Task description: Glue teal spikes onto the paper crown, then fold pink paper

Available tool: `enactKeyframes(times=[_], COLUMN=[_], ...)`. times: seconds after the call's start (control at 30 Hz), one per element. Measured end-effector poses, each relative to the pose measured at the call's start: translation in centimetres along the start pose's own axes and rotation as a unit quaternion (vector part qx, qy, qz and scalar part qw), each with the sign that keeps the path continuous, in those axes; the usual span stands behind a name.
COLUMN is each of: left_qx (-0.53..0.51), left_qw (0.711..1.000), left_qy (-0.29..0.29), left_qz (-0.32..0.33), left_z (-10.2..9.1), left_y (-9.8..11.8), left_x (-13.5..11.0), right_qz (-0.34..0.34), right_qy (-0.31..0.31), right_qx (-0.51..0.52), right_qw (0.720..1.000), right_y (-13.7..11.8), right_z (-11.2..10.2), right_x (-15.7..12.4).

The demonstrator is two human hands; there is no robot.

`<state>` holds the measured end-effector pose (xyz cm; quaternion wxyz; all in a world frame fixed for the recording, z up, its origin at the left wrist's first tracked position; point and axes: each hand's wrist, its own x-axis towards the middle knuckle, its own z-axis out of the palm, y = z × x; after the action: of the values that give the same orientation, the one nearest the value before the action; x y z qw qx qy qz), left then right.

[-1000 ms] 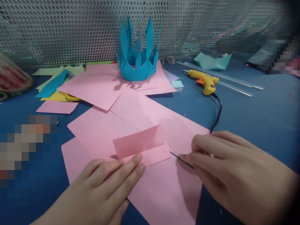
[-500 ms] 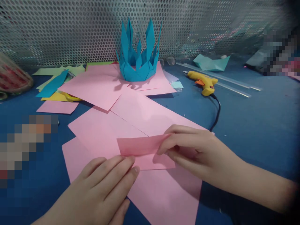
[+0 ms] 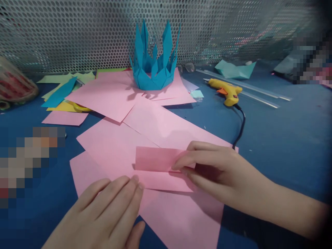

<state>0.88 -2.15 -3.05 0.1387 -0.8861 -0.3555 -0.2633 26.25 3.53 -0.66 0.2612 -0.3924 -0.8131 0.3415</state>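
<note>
A small pink paper (image 3: 155,159) with a lengthwise crease lies over larger pink sheets (image 3: 178,224). Its far half stands up from the crease, while the near half lies lower. My right hand (image 3: 215,169) pinches the right end of this paper between thumb and fingers. At the lower left corner, the fingertips of my left hand (image 3: 111,207) rest against it, stretched out and side by side, with the thumb apart below. Farther back, a blue folded-paper crown (image 3: 153,81) with tall points stands on more pink sheets (image 3: 103,97).
To the right lies a yellow glue gun (image 3: 225,90) with a black cord, near clear glue sticks (image 3: 259,90) and a folded mint paper (image 3: 234,70). Coloured papers (image 3: 61,93) and a clear container (image 3: 15,84) are at left. A perforated metal panel (image 3: 90,31) rises behind.
My left hand has slid slightly left and down to the small paper's corner. The paper has turned a little, and its raised half shows more. My right hand keeps its pinch.
</note>
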Motion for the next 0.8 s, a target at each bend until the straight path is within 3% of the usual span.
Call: enactKeyframes(times=[0.3, 0.43, 0.63, 0.7, 0.8], left_qx=[-0.080, -0.101, -0.125, -0.141, -0.167], left_qw=[0.994, 0.987, 0.979, 0.977, 0.974], left_qy=[-0.079, -0.123, -0.126, -0.121, -0.105], left_qz=[-0.010, -0.032, -0.103, -0.107, -0.113], left_z=[0.0, -0.3, -0.5, -0.4, -0.5], left_y=[-0.2, -0.5, -0.5, -0.6, -0.9], left_x=[-0.1, 0.2, -0.3, -0.5, -0.7], right_qz=[0.015, -0.039, -0.108, -0.122, -0.154], right_qy=[0.065, 0.008, -0.073, -0.045, 0.066], right_qx=[-0.002, 0.015, -0.023, -0.077, -0.212], right_qw=[0.998, 0.999, 0.991, 0.988, 0.963], right_y=[-0.7, -1.6, -2.0, -1.4, -0.3], right_z=[0.0, -0.2, -0.1, 0.1, 0.0], right_x=[0.3, 0.2, -0.4, -0.5, -0.5])
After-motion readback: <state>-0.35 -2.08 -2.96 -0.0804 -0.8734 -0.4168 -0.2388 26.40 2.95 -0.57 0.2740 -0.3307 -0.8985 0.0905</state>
